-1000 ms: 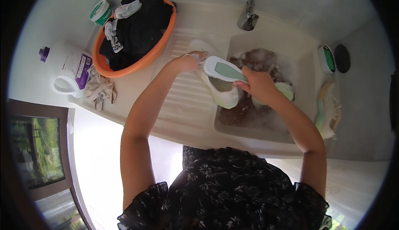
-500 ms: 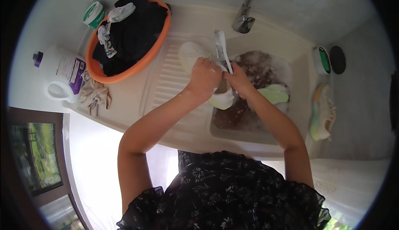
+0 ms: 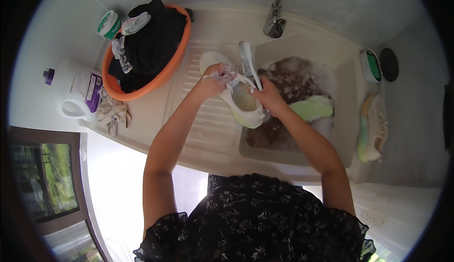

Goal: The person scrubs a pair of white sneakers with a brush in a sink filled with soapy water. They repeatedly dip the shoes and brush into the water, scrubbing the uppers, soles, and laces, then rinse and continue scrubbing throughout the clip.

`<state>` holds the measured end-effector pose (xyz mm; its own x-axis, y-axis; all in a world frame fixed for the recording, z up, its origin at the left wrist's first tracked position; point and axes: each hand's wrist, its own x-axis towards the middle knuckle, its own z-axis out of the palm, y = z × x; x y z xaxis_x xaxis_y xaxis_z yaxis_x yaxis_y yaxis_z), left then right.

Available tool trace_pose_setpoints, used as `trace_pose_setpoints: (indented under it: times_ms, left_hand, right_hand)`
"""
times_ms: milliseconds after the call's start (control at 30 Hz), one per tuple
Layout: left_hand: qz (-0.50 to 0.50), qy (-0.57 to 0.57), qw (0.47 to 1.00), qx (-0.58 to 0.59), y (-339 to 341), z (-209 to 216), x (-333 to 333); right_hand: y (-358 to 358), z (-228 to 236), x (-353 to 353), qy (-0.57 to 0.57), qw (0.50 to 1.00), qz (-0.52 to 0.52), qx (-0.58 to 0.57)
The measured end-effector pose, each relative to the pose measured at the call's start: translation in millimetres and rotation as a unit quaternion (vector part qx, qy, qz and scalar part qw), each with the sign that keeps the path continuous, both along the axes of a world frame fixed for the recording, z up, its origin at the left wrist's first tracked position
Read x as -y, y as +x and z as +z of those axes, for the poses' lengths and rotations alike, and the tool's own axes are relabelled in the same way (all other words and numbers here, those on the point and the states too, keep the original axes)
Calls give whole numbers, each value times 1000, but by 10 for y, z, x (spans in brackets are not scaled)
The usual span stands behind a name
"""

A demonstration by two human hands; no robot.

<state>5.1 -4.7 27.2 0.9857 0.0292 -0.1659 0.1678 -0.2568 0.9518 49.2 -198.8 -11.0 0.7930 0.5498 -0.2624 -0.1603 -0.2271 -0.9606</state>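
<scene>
Grip, left hand (image 3: 217, 79): fingers bunched together on the white laces (image 3: 244, 80) at the shoe's throat; exactly which fingers pinch is hard to tell.
Grip, right hand (image 3: 270, 95): closed around the handle of a white brush (image 3: 249, 64), its head pointing up and away, bristles facing left; the thumb side is close to a lace strand.
Shoe: a pale shoe (image 3: 243, 102) with a greenish sole edge, opening upward, toe on the ribbed drainboard (image 3: 190, 130), heel reaching over the near-left edge of the basin (image 3: 344, 124).
Working the laces well: probably best to loosen one strand at a time, pulling along its run rather than sideways, with the shoe braced against the ribs so it cannot slide.
Brush care: it shares space with the laces, so tilting its head clear should stop the bristles snagging a loop; a firm hold seems wise, as wet plastic may slip.
Basin: brownish, foamy water, with a pale green piece partly above the surface.
Right ledge: another pale shoe (image 3: 372, 130), below a green-filled container (image 3: 371, 66) and a dark round lid (image 3: 389, 64).
Beyond: a chrome tap (image 3: 274, 25) behind; an orange tub (image 3: 181, 56) of dark clothes at left.
</scene>
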Motion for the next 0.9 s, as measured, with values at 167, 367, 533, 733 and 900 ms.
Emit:
trace_pose_setpoints:
  times_ms: [167, 367, 533, 733, 900]
  left_hand:
    - [21, -56, 998, 7, -71, 92, 30]
    - [62, 246, 950, 184, -458, -54, 196]
    - [71, -67, 995, 25, -392, -287, -124]
    - [59, -127, 988, -62, -218, -146, -213]
    - [172, -153, 967, -107, -314, -183, -274]
  right_hand:
    - [106, 253, -210, -74, 964, 8, 254]
    - [255, 195, -218, -6, 982, 88, 170]
    - [326, 320, -236, 8, 986, 164, -9]
    - [371, 164, -195, -54, 951, 144, 268]
    - [93, 588, -15, -286, 808, 191, 479]
